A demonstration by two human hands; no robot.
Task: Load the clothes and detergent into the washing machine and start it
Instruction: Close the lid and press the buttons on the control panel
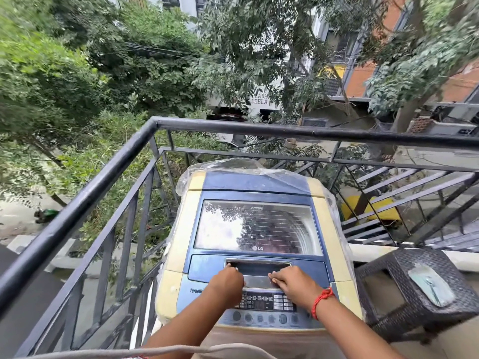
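Left hand (228,281) — back toward the camera, fingers curled down at the near edge of the lid handle recess (258,268); the fingertips are hidden under the knuckles, so whether they hook the edge or only rest on it cannot be told

Right hand (293,282) — fingers bent, lying across the right part of the same recess edge; grip likewise unclear; red thread band (321,301) at the wrist

Washing machine (256,244) — 1 top-loader, blue and cream, directly under and beyond both hands; lid (256,226) lying flat and closed, its window full of reflections, contents hard to make out; control panel (264,307) partly covered by both wrists, labels too small to read; clear plastic sheet (233,167) draped over the rear

Black railing (103,177) left and behind; dark woven stool (404,286) just right of the machine, its lower part cut off; no detergent container can be made out
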